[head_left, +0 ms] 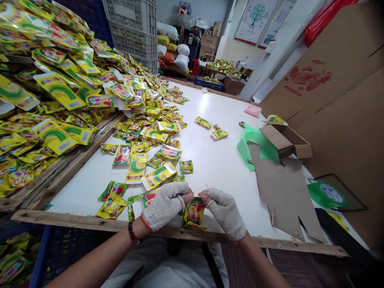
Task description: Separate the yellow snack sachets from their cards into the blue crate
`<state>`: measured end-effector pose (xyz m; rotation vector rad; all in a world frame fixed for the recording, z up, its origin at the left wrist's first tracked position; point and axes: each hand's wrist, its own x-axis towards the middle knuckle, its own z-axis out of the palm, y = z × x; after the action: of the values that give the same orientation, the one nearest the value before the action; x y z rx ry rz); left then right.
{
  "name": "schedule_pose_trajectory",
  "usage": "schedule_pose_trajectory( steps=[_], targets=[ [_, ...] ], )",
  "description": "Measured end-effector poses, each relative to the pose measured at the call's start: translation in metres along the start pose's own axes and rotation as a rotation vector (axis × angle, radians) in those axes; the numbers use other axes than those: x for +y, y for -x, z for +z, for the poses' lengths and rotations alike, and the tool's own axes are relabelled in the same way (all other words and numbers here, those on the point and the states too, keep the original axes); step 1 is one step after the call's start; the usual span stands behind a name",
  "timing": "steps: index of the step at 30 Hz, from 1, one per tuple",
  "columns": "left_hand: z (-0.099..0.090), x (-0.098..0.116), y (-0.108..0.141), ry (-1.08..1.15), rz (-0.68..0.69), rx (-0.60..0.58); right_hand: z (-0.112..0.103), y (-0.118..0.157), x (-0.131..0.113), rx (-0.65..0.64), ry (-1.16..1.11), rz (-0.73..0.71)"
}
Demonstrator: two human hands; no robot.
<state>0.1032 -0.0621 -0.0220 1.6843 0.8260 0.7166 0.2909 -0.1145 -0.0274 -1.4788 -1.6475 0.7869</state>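
Note:
Both my hands wear white knitted gloves with bare fingertips. Between them, near the table's front edge, is a small green, red and yellow printed carton (194,211). My left hand (168,202) pinches its upper left corner. At the upper right corner, my right hand (225,210) pinches it too. A yellow packet (195,226) shows at its bottom; whether it sticks out or lies beneath, I cannot tell. Left of my hands lie yellow cartons (137,167), a green packet (113,190) and a yellow packet (111,205).
A big heap of printed cartons and packets (60,80) fills the left side, behind a wooden rail (72,160). On the white tabletop (210,160) at right lie torn cardboard (279,192), green plastic (246,150) and a small open box (288,140). Crates (132,32) stand behind.

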Motion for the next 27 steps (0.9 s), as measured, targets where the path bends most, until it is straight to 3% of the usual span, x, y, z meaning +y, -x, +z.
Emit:
schedule_pose_trajectory(
  steps=[5,9,17,22,27],
  targets=[
    [-0.010,0.014,-0.007,-0.034,-0.120,-0.092,-0.007,-0.008,-0.015,-0.091,-0.031,0.100],
    [-0.014,0.014,-0.005,-0.086,-0.110,-0.116,-0.010,-0.010,-0.018,-0.091,0.008,0.071],
    [-0.004,0.003,0.029,-0.509,0.388,-0.112,-0.019,0.014,0.012,-0.188,0.182,-0.391],
    [0.003,-0.003,0.030,-0.485,0.410,-0.090,-0.015,0.025,0.015,-0.145,0.341,-0.524],
    [-0.001,-0.007,0.030,-0.506,0.499,-0.193,-0.014,0.032,0.012,-0.178,0.396,-0.609]
  ],
)
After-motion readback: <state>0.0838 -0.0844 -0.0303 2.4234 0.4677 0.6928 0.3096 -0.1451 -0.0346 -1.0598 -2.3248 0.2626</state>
